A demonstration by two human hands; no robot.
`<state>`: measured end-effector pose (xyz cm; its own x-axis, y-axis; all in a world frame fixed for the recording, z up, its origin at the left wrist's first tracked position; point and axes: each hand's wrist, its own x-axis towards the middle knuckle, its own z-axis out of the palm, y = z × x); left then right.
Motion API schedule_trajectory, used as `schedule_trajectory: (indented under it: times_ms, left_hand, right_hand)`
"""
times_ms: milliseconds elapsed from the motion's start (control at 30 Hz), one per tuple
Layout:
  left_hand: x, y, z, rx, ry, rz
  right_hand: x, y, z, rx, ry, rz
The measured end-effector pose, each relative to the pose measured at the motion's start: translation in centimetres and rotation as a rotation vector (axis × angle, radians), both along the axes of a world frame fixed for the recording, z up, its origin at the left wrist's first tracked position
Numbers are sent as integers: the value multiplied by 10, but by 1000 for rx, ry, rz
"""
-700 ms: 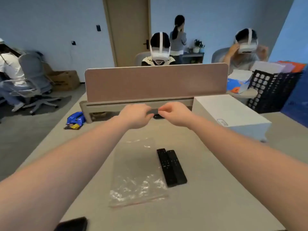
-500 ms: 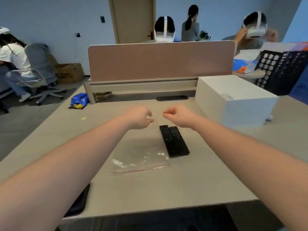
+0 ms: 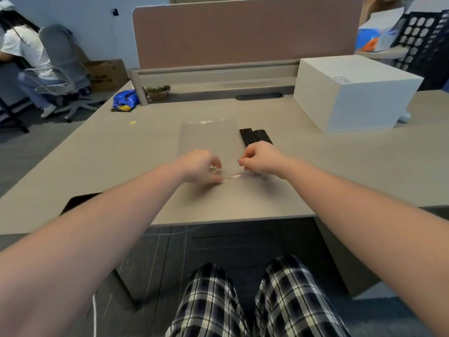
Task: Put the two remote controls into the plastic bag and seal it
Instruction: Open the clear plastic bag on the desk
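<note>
My left hand (image 3: 201,166) & right hand (image 3: 260,161) are both pinched on the near zip edge of the 1 clear flat plastic bag (image 3: 209,139) lying on the grey desk (image 3: 97,156); it's thin, floppy, slippery, so best gripped by that stiffer strip. Just beyond, touching side by side, 2 slim black remote controls (image 3: 255,137), rigid & light, not yet bagged

Between our left hand (image 3: 202,166) and right hand (image 3: 261,160) fingers, bare table (image 3: 121,152) under the bag strip. Just beyond right fingers, two remote controls (image 3: 255,136) block. Farther right, white box (image 3: 352,93) walls that side. Left of left fingers, open tabletop.
</note>
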<state>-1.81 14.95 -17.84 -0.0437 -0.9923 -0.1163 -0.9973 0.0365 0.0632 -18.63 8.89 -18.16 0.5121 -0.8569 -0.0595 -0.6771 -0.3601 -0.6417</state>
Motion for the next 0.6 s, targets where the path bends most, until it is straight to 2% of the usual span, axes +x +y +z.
schedule_trajectory:
  times_ms: [267,467,600]
  left_hand:
    - [0,1,-18,-133,-20,-51]
    - [2,-5,-21,-226,279,79]
    - [0,-7,-31,-203,504,128]
  right_hand:
    - [0,8,-18,146,-62,-27]
    - [16,12,-28,398,-240,-133]
    - [30,15,-33,555,-436,-241]
